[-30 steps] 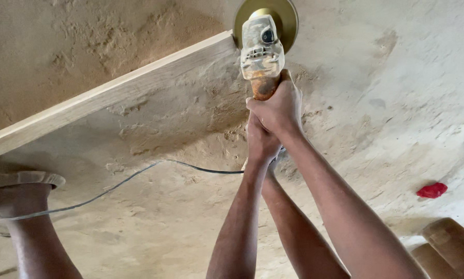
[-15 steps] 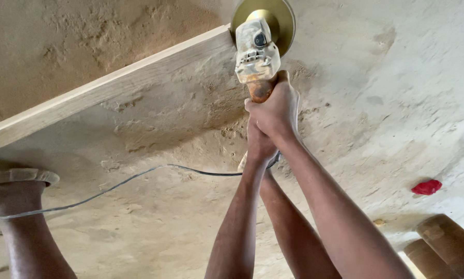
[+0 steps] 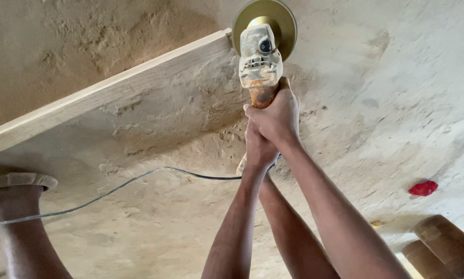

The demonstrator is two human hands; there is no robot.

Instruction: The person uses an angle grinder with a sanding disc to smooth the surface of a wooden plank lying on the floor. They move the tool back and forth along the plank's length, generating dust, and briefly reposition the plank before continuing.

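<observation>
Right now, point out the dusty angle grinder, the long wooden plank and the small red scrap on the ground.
dusty angle grinder (image 3: 261, 57), head view, on its pale body.
long wooden plank (image 3: 102, 95), head view, on its top face.
small red scrap (image 3: 423, 188), head view, on its middle.

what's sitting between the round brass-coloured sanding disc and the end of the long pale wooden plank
Nothing visible. The brass-coloured sanding disc of the dusty handheld grinder sits right at the end of the long pale wooden plank. Both hands grip the grinder, right hand ahead of left hand. The thin grey cable trails behind across the sawdust.
</observation>
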